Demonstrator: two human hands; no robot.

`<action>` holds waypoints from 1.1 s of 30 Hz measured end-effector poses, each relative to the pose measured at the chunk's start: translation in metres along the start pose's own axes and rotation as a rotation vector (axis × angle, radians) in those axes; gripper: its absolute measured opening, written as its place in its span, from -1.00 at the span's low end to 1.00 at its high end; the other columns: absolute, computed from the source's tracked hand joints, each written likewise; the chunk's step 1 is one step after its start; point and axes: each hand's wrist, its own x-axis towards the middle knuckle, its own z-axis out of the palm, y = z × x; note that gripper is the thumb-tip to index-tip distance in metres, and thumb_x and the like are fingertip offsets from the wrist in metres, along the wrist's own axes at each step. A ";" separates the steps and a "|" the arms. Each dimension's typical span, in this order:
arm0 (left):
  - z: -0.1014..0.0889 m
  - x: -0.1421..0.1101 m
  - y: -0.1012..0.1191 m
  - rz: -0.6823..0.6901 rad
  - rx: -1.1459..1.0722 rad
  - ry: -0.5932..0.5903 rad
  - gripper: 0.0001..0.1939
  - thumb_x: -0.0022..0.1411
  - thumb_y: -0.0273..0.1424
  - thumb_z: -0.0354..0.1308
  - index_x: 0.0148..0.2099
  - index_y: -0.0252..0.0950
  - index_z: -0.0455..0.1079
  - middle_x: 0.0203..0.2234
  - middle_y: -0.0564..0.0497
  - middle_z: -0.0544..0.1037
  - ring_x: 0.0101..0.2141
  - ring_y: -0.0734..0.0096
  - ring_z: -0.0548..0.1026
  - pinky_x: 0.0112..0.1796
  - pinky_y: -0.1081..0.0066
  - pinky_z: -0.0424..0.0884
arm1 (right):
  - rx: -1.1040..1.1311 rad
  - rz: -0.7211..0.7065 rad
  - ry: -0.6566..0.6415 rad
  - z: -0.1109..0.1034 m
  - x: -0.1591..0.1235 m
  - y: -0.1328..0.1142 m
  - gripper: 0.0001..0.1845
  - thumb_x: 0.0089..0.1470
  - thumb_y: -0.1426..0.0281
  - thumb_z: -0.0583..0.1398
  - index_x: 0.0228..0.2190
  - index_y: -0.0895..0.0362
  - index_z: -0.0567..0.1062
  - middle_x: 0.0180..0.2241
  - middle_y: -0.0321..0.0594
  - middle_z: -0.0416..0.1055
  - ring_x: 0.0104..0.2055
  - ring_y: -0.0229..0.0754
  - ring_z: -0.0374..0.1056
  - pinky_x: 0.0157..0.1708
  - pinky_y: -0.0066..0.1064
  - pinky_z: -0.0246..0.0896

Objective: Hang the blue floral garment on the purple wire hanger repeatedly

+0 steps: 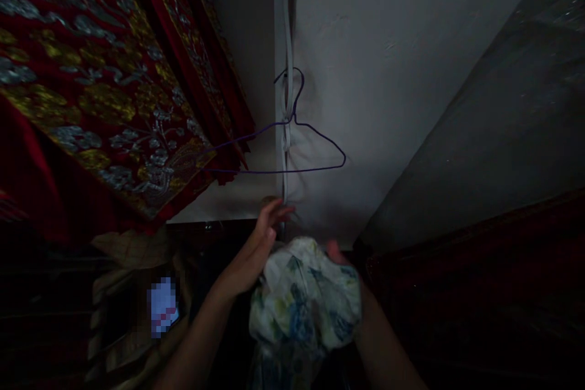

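A bunched piece of white floral fabric (315, 298) with blue and yellow-green marks, perhaps a garment, hangs in front of me at the bottom middle. My right hand (337, 254) is mostly hidden behind its right side; a fingertip shows at the top edge, and the hand appears to hold the fabric. Along the left side, my left hand (258, 250) is raised with its fingers apart and nothing visible in them. Above both hands, a dark purple wire hanger (274, 171) hangs bare by its hook from a pale cord or cable (287, 42).
Red cloth with gold and silver embroidery (109, 103) hangs at the upper left. Behind the hanger is a pale wall (388, 42). A lit, blurred-out screen (163, 308) glows at the lower left. Dark red material (479, 250) lies at the right. The lighting is dim.
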 end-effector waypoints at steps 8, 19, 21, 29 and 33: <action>0.002 -0.030 -0.026 -0.010 0.290 -0.401 -0.52 0.48 -0.08 -0.13 0.01 -0.18 0.56 -0.17 -0.15 0.64 -0.15 0.16 0.58 -0.02 0.24 0.42 | 0.185 0.533 -0.521 -0.027 0.005 -0.029 -0.46 -0.42 0.11 0.53 -0.40 0.20 0.61 -0.48 -0.27 0.52 -0.50 -0.29 0.37 -0.40 -0.49 0.33; -0.068 -0.027 -0.023 -0.090 0.678 -0.062 -0.80 0.29 -0.37 0.11 -0.17 -0.19 0.57 -0.33 -0.05 0.62 -0.26 0.17 0.54 -0.17 0.34 0.39 | -0.541 -0.242 0.023 -0.053 0.110 -0.106 -0.66 -0.11 0.55 0.23 -0.26 0.12 0.66 -0.42 -0.29 0.56 -0.41 -0.23 0.40 -0.39 -0.48 0.28; -0.066 -0.026 -0.012 -0.072 0.523 0.071 -0.78 0.32 -0.36 0.07 -0.15 -0.22 0.55 -0.32 -0.02 0.61 -0.24 0.19 0.51 -0.17 0.36 0.39 | -0.476 -0.356 0.272 -0.052 0.140 -0.084 -0.57 -0.12 0.52 0.23 -0.14 0.12 0.63 -0.37 -0.29 0.55 -0.37 -0.23 0.39 -0.30 -0.44 0.27; -0.066 -0.031 0.018 -0.351 0.326 0.113 -0.76 0.31 -0.26 0.03 -0.13 -0.26 0.43 -0.36 0.05 0.51 -0.31 0.32 0.46 -0.28 0.45 0.39 | -0.500 -0.264 0.277 -0.082 0.157 -0.027 -0.83 -0.17 0.30 0.15 -0.62 0.13 0.46 -0.65 -0.36 0.30 -0.52 -0.25 0.19 -0.50 -0.46 0.04; -0.077 -0.033 0.024 -0.494 0.832 -0.348 -0.75 0.32 -0.34 -0.03 -0.17 -0.25 0.49 -0.34 -0.02 0.59 -0.29 0.21 0.55 -0.21 0.33 0.42 | -0.647 -0.230 0.352 -0.113 0.129 -0.046 -0.87 -0.26 0.34 0.11 -0.66 0.11 0.42 -0.68 -0.35 0.25 -0.56 -0.23 0.19 -0.56 -0.45 -0.01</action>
